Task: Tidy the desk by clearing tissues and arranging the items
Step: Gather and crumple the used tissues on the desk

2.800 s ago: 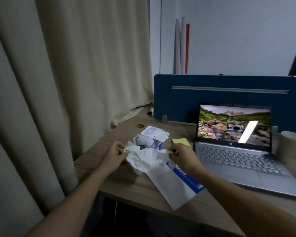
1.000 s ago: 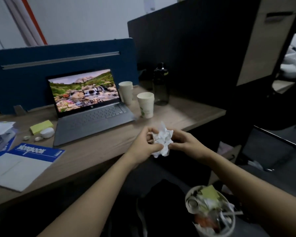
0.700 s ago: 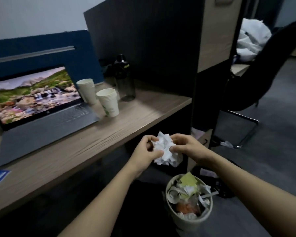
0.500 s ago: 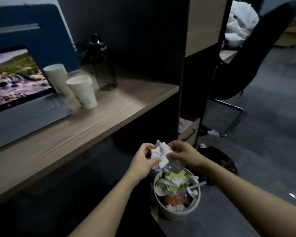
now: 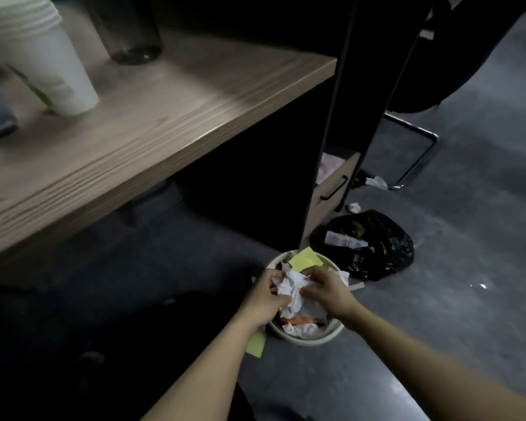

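The waste bin (image 5: 304, 337) stands on the floor below and in front of the desk (image 5: 152, 117), and serves here as the reference point. Directly above its opening, the crumpled tissue (image 5: 292, 288) is held between both hands: the left hand (image 5: 264, 299) grips it from the bin's left side with curled fingers, and the right hand (image 5: 325, 291) pinches it from the right side with bent fingertips. Neither hand has released it, so the tissue is not yet part of the bin's contents. A two-sided hold probably keeps the loose wad compact and centred over the rim, so that no part falls outside. The bin is already heaped with paper, including a yellow note (image 5: 305, 259) at its far edge; the tissue may therefore need pressing down rather than dropping. A yellow scrap (image 5: 255, 344) lies on the floor against the bin's near left side, which suggests overflow is a real risk. A black bag (image 5: 377, 247) sits beyond the bin to the right. A paper cup (image 5: 52, 71) stands on the desk, well above and left of the bin, awaiting arrangement.
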A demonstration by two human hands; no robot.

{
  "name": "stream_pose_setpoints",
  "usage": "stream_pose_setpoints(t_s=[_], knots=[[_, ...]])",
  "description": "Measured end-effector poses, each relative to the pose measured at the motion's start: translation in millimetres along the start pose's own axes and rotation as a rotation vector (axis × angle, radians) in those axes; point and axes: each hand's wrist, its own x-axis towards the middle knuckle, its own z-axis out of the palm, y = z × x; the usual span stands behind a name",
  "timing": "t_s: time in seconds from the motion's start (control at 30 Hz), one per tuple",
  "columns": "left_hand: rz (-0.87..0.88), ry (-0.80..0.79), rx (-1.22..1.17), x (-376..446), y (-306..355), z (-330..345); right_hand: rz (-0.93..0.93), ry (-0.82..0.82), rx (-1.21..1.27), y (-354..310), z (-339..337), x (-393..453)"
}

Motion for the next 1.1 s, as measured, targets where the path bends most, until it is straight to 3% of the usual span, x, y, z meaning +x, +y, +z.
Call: stream_pose_setpoints(t_s=[0.23, 0.67, 0.87, 1.1], knots=[[-0.109, -0.086, 0.028, 30.1, -30.7, 9.8, 0.157, -0.028, -0.084, 36.1, 15.6, 11.8], [-0.224, -0.080, -0.003, 50.3, -49.2, 18.0, 0.231, -0.027, -0.196, 61.2, 30.9, 18.7], [-0.152, 0.033, 0.058, 45.9, -41.7, 14.1, 0.206, -0.025, -0.284, 58.5, 26.5, 12.9], [-0.027, 0.053, 0.145, 20.3, -12.9, -6.1, 0.098, 0.001, -0.274, 27.3, 18.5, 6.4]])
